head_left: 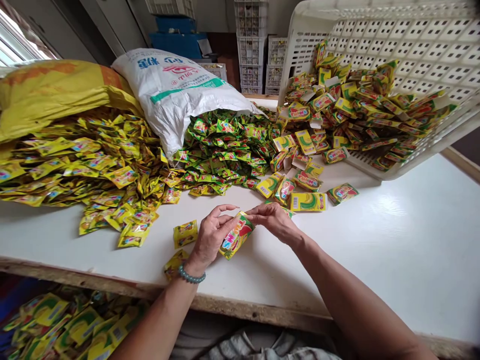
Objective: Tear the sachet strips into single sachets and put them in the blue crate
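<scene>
Between my two hands, a small yellow and green box (236, 237) with a red fruit picture is held tilted above the white table. My left hand (213, 235), with a beaded bracelet at the wrist, grips the box along its left side. At the box's upper right corner, the fingertips of my right hand (272, 220) pinch its edge. Two yellow packets (185, 233) lie on the table just left of my left hand. Beyond my right hand are several loose boxes (308, 201), lying flat or leaning on each other.
A tipped white crate (397, 172) spills boxes at the right. Yellow packets (123, 177) spread from a yellow sack (56, 90) at the left; green packets (225, 150) lie before a white sack (180, 75). More boxes (75, 325) sit below the table edge (262, 312).
</scene>
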`<move>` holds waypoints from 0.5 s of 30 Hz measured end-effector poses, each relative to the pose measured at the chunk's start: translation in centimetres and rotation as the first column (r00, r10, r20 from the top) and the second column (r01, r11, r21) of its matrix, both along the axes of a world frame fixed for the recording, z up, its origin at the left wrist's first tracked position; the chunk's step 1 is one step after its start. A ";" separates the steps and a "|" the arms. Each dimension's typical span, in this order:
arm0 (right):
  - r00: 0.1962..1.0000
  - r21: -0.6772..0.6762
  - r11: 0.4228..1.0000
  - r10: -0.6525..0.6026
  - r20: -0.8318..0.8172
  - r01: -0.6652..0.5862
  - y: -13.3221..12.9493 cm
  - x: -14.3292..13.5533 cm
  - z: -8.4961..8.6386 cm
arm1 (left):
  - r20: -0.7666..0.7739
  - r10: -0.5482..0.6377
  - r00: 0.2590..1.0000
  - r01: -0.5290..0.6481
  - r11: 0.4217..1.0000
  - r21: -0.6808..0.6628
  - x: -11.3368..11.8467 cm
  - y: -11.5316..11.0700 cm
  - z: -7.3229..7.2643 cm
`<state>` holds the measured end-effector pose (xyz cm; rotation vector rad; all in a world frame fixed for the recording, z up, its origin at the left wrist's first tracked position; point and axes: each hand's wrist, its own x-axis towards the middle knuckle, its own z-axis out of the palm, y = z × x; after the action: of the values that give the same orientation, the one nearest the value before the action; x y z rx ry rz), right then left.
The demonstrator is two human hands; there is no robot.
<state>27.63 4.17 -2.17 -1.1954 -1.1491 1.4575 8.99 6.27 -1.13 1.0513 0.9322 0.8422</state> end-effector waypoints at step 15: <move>0.886 0.427 0.886 -0.336 0.319 0.182 -1.9 -4.1 1.0 | 0.028 0.059 0.998 -0.057 0.997 -0.048 -0.4 0.6 0.4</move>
<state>23.52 2.31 -1.21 -1.3240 -1.3952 0.7538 8.63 6.83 -0.69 0.9726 0.9574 0.8775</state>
